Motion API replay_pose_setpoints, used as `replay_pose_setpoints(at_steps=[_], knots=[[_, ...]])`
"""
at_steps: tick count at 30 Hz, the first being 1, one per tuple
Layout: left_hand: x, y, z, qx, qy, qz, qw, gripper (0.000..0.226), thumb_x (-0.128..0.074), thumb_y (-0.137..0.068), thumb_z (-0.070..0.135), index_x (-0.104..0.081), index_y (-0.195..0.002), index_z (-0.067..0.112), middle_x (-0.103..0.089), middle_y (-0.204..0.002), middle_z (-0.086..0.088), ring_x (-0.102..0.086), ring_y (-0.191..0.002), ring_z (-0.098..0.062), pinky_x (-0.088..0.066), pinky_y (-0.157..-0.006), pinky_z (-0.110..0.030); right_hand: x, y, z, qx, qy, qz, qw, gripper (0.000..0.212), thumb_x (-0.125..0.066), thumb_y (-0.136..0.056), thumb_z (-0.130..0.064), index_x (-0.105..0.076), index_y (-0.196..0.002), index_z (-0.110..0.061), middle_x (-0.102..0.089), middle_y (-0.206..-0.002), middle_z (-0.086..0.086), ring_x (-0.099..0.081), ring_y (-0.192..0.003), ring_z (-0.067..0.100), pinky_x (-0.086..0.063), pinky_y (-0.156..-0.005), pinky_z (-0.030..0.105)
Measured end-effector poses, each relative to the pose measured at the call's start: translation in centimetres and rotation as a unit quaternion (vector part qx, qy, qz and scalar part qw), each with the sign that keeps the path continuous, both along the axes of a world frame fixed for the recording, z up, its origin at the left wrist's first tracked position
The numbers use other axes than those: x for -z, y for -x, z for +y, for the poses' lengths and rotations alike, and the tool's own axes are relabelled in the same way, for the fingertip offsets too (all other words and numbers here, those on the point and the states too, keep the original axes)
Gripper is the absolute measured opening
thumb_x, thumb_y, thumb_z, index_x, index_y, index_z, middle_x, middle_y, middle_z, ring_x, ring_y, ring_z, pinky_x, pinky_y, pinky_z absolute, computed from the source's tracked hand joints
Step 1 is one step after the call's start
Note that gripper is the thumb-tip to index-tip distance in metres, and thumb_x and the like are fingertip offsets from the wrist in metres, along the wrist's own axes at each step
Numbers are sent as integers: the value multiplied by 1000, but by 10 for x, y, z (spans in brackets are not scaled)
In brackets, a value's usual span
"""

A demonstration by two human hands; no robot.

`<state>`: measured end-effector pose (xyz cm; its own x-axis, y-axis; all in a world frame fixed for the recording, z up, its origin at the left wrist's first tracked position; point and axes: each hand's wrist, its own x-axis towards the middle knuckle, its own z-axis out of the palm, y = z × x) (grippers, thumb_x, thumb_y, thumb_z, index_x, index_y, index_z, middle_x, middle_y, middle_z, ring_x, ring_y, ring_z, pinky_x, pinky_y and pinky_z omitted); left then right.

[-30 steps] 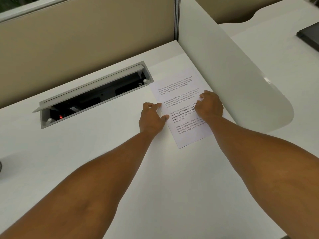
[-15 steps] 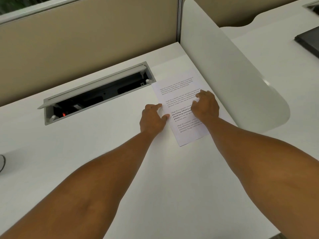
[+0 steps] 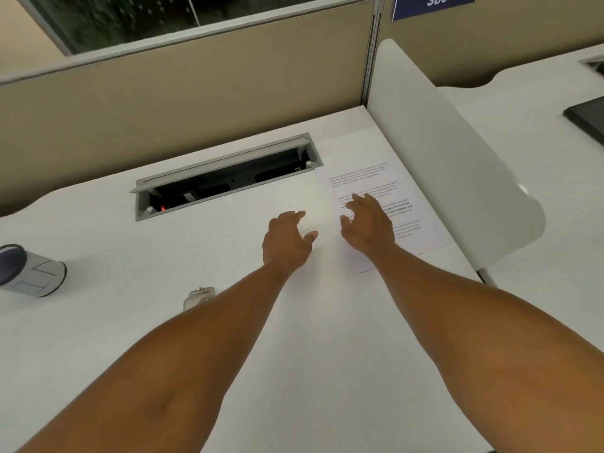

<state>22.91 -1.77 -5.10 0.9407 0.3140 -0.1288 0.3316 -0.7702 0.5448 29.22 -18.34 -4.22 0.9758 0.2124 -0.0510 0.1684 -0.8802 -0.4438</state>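
A printed white sheet of paper point(image 3: 369, 178) lies flat on the white desk point(image 3: 294, 338), close to the desk's right divider. My right hand point(image 3: 367, 223) is over the sheet's left half with its fingers spread and loosely bent, holding nothing. My left hand point(image 3: 287, 238) is just left of the sheet, above the bare desk, fingers relaxed and thumb pointing toward the paper. Whether either hand touches the surface I cannot tell.
An open cable tray point(image 3: 225, 178) is sunk into the desk behind the hands. A grey cup point(image 3: 29, 269) lies on its side at the far left. A small metal clip point(image 3: 199, 297) sits by my left forearm. A white curved divider point(image 3: 451, 152) borders the right side.
Both hands have come off the paper's edges: the left one now sits left of the sheet, the right one has its fingers spread. The camera has tilted up, showing the cup and clip.
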Motion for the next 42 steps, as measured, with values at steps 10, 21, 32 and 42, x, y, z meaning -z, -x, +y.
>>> replay_pose_setpoints(at_steps=[10, 21, 32, 42], knots=[[-21, 53, 35, -26, -48, -28, 998, 56, -60, -94, 47, -46, -146, 30, -42, -154, 7, -32, -144, -16, -32, -114, -39, -14, 50, 38, -69, 11, -10, 997, 45, -50, -97, -35, -51, -137, -17, -35, -156, -3, -20, -148, 17, -29, -115, 42], [-28, 104, 79, -78, -69, -18, 994, 56, -57, -95, 48, -45, -146, 29, -40, -155, 6, -31, -145, -18, -32, -114, -40, -23, 93, 79, -129, 30, 1, 991, 51, -47, -98, -40, -41, -145, -20, -24, -161, -2, -15, -150, 18, -25, -117, 41], [-29, 149, 115, -154, -29, -18, 988, 44, -59, -95, 40, -54, -137, 29, -50, -145, 8, -42, -135, -15, -41, -104, -37, -16, 122, 118, -183, 38, 11, 982, 52, -45, -98, -38, -39, -146, -19, -22, -161, -3, -12, -150, 17, -27, -115, 39], [-16, 179, 141, -229, 34, 57, 971, 44, -54, -94, 45, -51, -133, 26, -59, -131, 3, -56, -121, -18, -46, -98, -36, -2, 151, 136, -209, 43, 62, 975, 50, -46, -98, -33, -38, -146, -19, -19, -161, -5, -11, -149, 15, -26, -114, 38]])
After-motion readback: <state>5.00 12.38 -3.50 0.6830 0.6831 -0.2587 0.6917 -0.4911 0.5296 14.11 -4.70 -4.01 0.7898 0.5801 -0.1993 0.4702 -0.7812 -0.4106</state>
